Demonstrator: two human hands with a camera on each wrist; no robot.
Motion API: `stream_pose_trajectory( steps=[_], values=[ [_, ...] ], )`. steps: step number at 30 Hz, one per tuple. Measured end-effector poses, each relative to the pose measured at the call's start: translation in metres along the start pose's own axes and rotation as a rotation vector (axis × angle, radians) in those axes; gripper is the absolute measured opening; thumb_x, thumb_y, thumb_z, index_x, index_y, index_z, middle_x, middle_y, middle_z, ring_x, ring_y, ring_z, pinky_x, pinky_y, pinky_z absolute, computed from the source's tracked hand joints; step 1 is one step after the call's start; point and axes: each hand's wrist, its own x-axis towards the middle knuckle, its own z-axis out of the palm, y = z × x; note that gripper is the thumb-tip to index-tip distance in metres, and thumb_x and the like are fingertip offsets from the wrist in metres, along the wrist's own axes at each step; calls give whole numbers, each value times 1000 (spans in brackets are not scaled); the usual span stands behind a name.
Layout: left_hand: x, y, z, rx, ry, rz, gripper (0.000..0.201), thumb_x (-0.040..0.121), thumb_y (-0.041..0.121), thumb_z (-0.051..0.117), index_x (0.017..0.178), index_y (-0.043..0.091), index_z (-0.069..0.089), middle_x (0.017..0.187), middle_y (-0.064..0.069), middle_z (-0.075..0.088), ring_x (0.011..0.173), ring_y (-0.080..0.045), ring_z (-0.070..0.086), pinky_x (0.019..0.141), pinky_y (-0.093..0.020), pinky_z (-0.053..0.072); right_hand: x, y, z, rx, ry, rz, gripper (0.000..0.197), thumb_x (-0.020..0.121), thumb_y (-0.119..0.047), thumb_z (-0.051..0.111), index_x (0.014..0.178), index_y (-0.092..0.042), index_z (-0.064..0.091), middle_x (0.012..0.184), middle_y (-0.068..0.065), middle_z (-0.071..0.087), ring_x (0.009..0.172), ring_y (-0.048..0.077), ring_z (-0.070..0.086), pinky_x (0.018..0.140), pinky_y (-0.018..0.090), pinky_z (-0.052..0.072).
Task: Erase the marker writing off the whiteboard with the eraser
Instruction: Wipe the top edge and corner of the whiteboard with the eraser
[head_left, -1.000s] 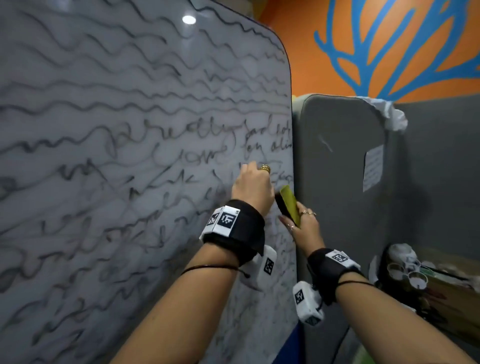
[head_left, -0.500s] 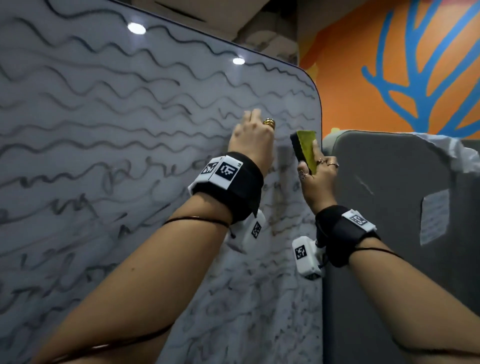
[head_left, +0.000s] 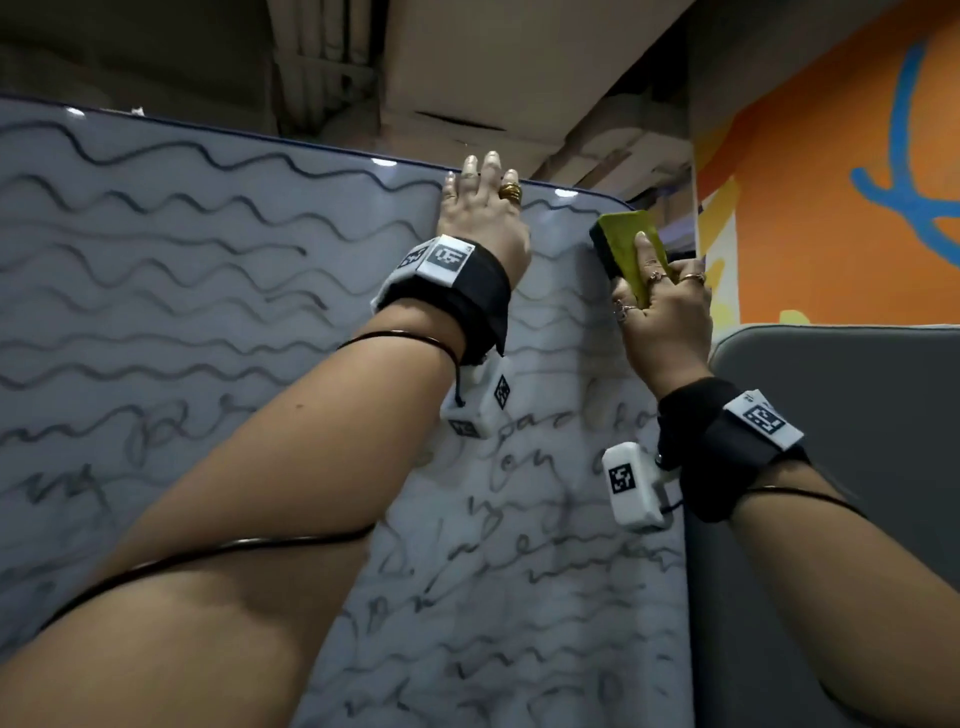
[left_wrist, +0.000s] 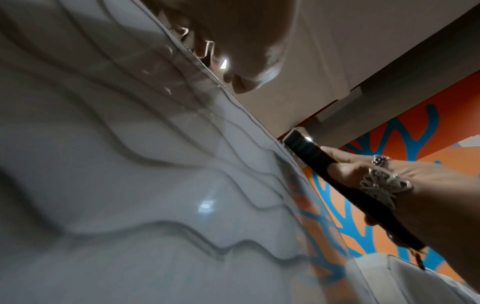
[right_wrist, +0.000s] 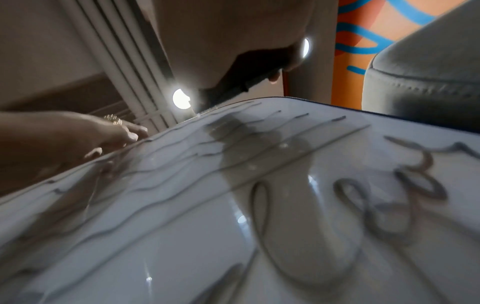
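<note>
2 hands are raised to the upper right part of the whiteboard (head_left: 208, 322). The left hand (head_left: 480, 208) lies flat against the board just under its top edge, its fingers (head_left: 491, 163) straight and reaching up past the rim, holding nothing; a gold ring (head_left: 510, 193) sits on 1 finger. The left wrist view shows those fingertips at the board's top edge.

The right hand (head_left: 660, 306) grasps the eraser (head_left: 626, 247), a yellow-green block with a dark pad, near the board's top right corner. Its fingers (head_left: 644, 254) lie along the yellow back and wrap the block's sides, and the dark pad faces the board at the right edge. In the left wrist view the pad's upper end meets the board surface while the lower end stands slightly away from it.

Wavy black marker lines (head_left: 171, 249) run across the upper board, and scrawled handwriting (head_left: 545, 467) covers the lower right area. A paler smeared strip runs down the board below the eraser.

To the right stand a grey padded partition (head_left: 857, 395) and, farther off, an orange wall (head_left: 841, 171) with a blue branching pattern.
</note>
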Motion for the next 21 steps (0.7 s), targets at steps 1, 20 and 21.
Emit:
stream_pose_trajectory(
  steps=[1, 20, 21],
  values=[
    [3, 0, 1, 1, -7, -7, 57, 97, 24, 36, 150, 10, 21, 159, -9, 7, 146, -28, 3, 118, -41, 0, 4, 3, 1, -2, -22, 19, 59, 90, -47, 44, 145, -30, 35, 130, 20, 40, 116, 38, 41, 98, 48, 39],
    [15, 1, 4, 127, 19, -27, 60, 94, 26, 34, 148, 4, 22, 151, -16, 24, 141, -32, 15, 119, -40, -3, -2, 0, 15, 9, -24, 147, 56, 95, -36, 46, 147, -28, 31, 137, 19, 36, 122, 36, 36, 98, 44, 35],
    [15, 1, 4, 127, 13, -30, 60, 94, 26, 33, 148, 4, 21, 151, -17, 23, 142, -33, 14, 119, -40, -2, 4, -4, 14, 15, -37, 169, 56, 96, -37, 45, 148, -28, 29, 138, 19, 35, 123, 36, 35, 99, 43, 34]
  ],
)
